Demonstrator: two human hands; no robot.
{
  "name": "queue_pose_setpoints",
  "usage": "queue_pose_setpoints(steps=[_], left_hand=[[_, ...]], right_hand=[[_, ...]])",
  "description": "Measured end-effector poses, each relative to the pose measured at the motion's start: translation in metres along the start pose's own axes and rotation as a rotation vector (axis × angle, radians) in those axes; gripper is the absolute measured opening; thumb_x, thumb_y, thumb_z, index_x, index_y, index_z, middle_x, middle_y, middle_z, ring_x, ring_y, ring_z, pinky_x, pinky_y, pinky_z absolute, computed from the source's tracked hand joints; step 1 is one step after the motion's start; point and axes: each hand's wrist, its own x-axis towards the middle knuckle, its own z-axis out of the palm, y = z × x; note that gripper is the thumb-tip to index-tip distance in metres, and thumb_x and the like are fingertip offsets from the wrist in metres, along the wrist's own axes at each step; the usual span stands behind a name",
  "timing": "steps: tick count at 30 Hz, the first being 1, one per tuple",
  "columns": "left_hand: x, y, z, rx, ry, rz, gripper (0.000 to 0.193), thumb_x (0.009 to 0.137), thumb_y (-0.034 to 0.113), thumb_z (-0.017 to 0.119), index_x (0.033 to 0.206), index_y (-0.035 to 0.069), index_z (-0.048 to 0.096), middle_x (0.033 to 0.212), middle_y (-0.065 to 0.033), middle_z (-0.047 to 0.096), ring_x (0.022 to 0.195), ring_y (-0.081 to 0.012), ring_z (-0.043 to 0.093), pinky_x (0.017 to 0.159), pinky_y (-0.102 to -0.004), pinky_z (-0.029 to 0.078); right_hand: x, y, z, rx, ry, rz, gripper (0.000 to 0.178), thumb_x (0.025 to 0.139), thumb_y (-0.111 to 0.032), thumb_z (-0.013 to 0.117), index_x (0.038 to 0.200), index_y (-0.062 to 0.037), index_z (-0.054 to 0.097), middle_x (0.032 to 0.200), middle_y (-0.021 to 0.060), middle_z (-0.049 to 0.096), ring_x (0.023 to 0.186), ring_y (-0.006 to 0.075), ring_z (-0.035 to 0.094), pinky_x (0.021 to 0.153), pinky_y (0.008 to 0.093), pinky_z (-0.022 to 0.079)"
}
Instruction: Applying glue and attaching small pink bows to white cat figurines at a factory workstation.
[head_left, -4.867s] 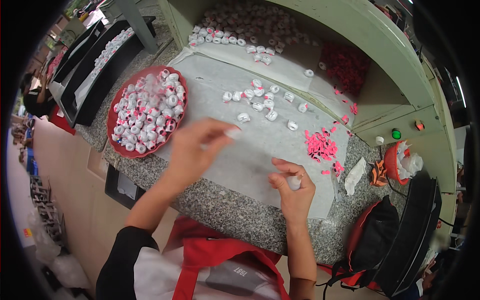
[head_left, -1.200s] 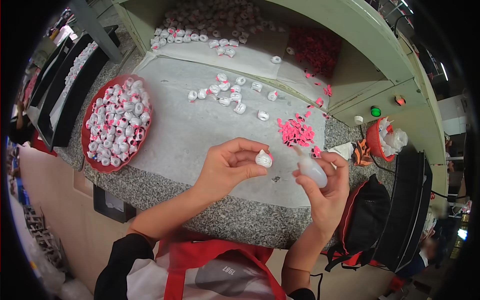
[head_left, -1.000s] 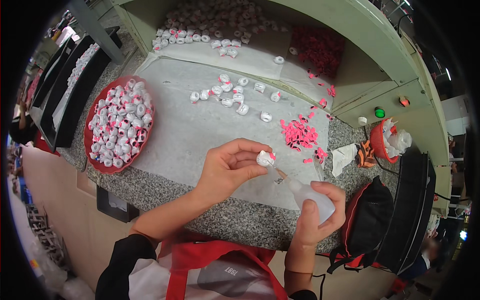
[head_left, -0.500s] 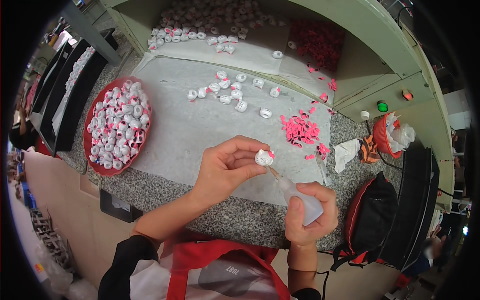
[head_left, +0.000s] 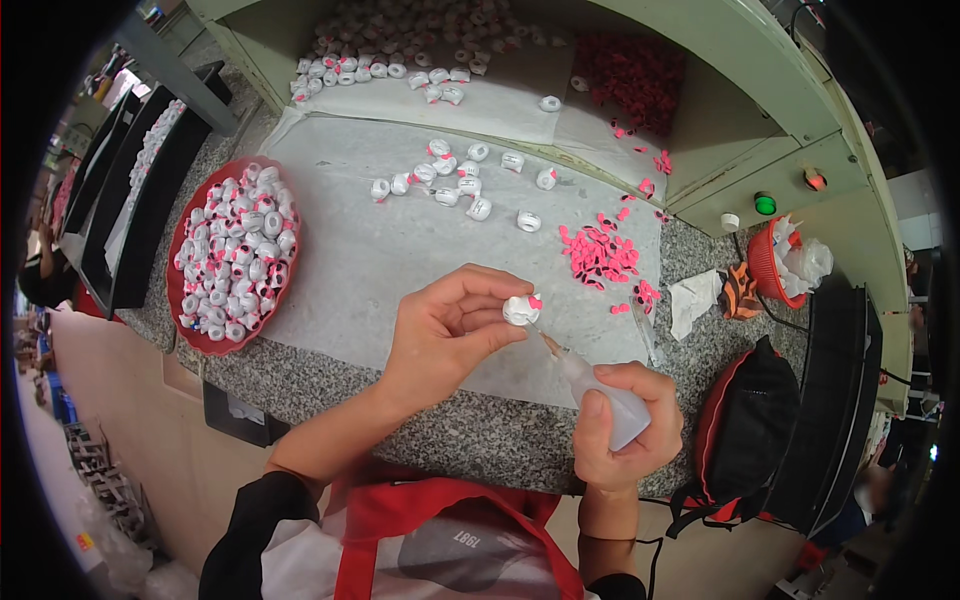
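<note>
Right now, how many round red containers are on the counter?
2: a red tray of white parts left of the left hand, and a small red basket at the counter's far right edge.

Left hand (head_left: 445, 330) is raised over the counter, thumb and fingertips pinched together, forearm bare to a dark sleeve. Right hand (head_left: 625, 425) sits lower, fist curled, thumb pressed along the front.
</note>
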Motion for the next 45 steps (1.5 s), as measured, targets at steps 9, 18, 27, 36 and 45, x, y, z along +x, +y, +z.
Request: queue_pose_setpoints(steps=[9,18,27,36,45], left_hand=[[0.004,-0.002,-0.008,-0.264,-0.047,-0.246,0.03,0.071,-0.007,0.059,0.1,-0.002,0.051,0.103,-0.0132,0.057,0.099,-0.0249,0.056,0.089,-0.0378,0.042],[0.003,-0.003,-0.01,-0.326,-0.08,-0.261,0.031,0.072,-0.006,0.059,0.101,-0.002,0.051,0.102,-0.0131,0.058,0.099,-0.0244,0.056,0.089,-0.037,0.042],[0.004,-0.001,-0.009,-0.309,-0.071,-0.251,0.032,0.071,-0.007,0.059,0.102,-0.002,0.051,0.104,-0.0139,0.057,0.099,-0.0266,0.055,0.087,-0.0357,0.043],[0.005,-0.003,-0.012,-0.194,0.006,-0.212,0.032,0.071,-0.009,0.057,0.102,-0.002,0.052,0.1,-0.0121,0.058,0.095,-0.0241,0.058,0.085,-0.0327,0.044],[0.006,-0.005,-0.011,-0.169,0.034,-0.226,0.031,0.071,-0.01,0.057,0.102,-0.002,0.052,0.097,-0.0116,0.058,0.093,-0.0235,0.058,0.083,-0.0303,0.044]], right_hand=[[-0.004,0.002,0.0,0.037,0.028,-0.027,0.02,0.066,-0.005,0.06,0.084,0.0026,0.052,0.065,0.0088,0.057,0.045,0.018,0.053,0.043,0.0259,0.042],[-0.004,0.002,-0.001,0.021,0.026,-0.036,0.02,0.067,-0.004,0.059,0.084,0.0031,0.052,0.067,0.0088,0.057,0.046,0.0183,0.053,0.043,0.0262,0.042],[-0.003,0.001,-0.005,0.03,-0.004,-0.017,0.02,0.066,-0.003,0.06,0.083,0.0028,0.052,0.067,0.0097,0.058,0.047,0.0185,0.054,0.043,0.026,0.043],[0.022,0.052,-0.024,0.494,0.104,0.906,0.019,0.075,-0.005,0.054,0.093,0.0006,0.05,0.08,0.0104,0.059,0.06,0.0169,0.057,0.052,0.0242,0.045],[0.021,0.113,0.013,-0.629,-0.36,0.575,0.02,0.067,-0.012,0.063,0.084,-0.002,0.06,0.081,0.0164,0.06,0.066,0.0304,0.06,0.062,0.035,0.046]])
